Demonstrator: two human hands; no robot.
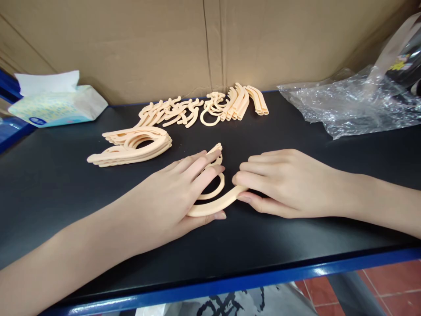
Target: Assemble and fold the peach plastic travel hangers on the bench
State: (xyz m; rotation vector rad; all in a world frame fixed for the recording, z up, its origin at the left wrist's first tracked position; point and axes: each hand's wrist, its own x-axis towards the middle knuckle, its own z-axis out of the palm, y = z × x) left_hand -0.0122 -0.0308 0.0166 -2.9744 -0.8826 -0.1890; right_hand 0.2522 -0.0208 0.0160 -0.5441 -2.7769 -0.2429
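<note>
A cream plastic folding hanger [219, 204] lies just above the black tabletop, between my hands. My left hand [176, 188] is closed over its left part, fingers across the top and thumb under the curved arm, hiding much of it. The free end of that arm is pinched between the thumb and fingers of my right hand [286, 182]. Beyond my left hand rests a stack of similar folded hangers [141, 154]. Farther back are a row of loose curved pieces [158, 114], a few hook pieces [210, 123] and several hollow arm pieces [237, 105].
At the back left stands a tissue pack [66, 107] with a sheet sticking out. Crumpled clear plastic wrap [332, 105] covers the back right. A cardboard panel [148, 48] closes off the rear, and a blue edge [230, 287] runs along the table's front.
</note>
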